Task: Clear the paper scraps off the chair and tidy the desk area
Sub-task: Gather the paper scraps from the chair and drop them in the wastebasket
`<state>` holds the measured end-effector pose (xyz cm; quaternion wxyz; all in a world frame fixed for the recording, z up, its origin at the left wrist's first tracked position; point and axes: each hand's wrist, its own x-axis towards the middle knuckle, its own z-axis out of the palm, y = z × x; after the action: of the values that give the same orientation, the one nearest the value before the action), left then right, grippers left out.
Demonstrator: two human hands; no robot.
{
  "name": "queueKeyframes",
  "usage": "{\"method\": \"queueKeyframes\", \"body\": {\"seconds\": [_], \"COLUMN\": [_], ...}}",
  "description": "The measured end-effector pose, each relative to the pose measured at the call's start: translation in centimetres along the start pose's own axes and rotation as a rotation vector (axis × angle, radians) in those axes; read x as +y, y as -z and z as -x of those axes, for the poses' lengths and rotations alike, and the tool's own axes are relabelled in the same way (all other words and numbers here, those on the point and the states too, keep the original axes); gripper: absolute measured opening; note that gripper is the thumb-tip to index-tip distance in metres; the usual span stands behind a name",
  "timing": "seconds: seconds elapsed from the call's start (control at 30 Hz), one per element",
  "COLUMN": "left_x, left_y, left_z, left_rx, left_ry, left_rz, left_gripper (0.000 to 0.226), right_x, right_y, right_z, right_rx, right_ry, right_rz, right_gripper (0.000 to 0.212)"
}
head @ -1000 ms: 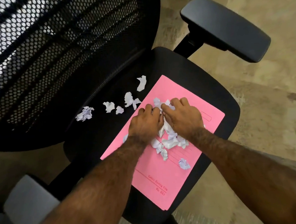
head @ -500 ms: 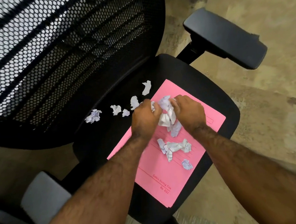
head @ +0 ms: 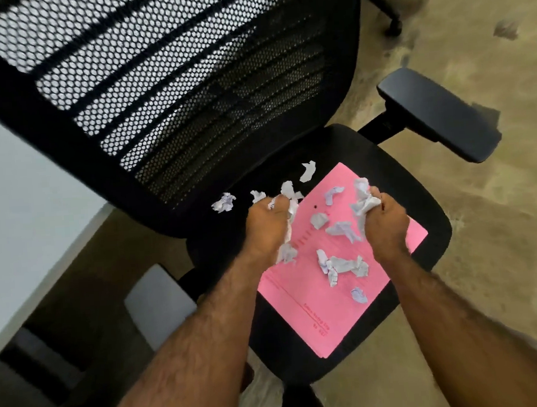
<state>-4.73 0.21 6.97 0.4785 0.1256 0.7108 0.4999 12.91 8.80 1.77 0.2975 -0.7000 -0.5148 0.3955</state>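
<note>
A pink file folder (head: 313,314) lies on the black chair seat (head: 426,205). Several crumpled white paper scraps (head: 341,265) are scattered on the folder. More scraps (head: 224,202) lie on the seat near the mesh backrest, one (head: 308,171) just beyond the folder's far corner. My left hand (head: 267,227) is closed around a bunch of scraps above the folder's left edge. My right hand (head: 386,223) is closed around another bunch, white paper sticking out of its fist at the top. The two hands are apart, with loose scraps between them.
The black mesh backrest (head: 170,92) rises behind the seat. A black armrest (head: 439,115) juts out at the right, a grey armrest (head: 158,301) at the lower left. A pale desk surface (head: 13,202) fills the left edge. Tan floor (head: 502,250) surrounds the chair.
My hands were together on the pile over the folder. They have lifted and pulled apart, each clutching scraps, and several scraps have dropped back onto the folder. The view has shifted back from the chair.
</note>
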Motion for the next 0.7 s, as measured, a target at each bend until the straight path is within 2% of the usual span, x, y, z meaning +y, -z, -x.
{"method": "queueKeyframes", "body": {"seconds": [0.13, 0.23, 0.33, 0.6, 0.7], "left_x": [-0.1, -0.2, -0.1, 0.0, -0.6], "left_y": [3.5, 6.3, 9.0, 16.9, 20.9], "left_z": [2.5, 3.9, 5.3, 11.0, 14.5], "left_rx": [-0.013, 0.062, 0.158, 0.308, 0.367], "left_ry": [0.023, 0.031, 0.040, -0.009, 0.001], "left_rz": [0.048, 0.091, 0.153, 0.230, 0.223], "left_gripper": [0.048, 0.034, 0.028, 0.042, 0.032], "right_x": [-0.2, -1.2, -2.9, -8.7, -10.4], "right_y": [0.3, 0.3, -0.4, -4.6, -6.1], "right_z": [0.7, 1.7, 3.6, 14.0, 19.8], "right_rx": [0.006, -0.017, -0.065, -0.213, -0.290], "right_ry": [-0.007, -0.007, 0.072, 0.125, 0.145], "right_rz": [-0.013, -0.058, -0.026, -0.224, -0.260], "right_gripper": [0.035, 0.035, 0.039, 0.023, 0.026]}}
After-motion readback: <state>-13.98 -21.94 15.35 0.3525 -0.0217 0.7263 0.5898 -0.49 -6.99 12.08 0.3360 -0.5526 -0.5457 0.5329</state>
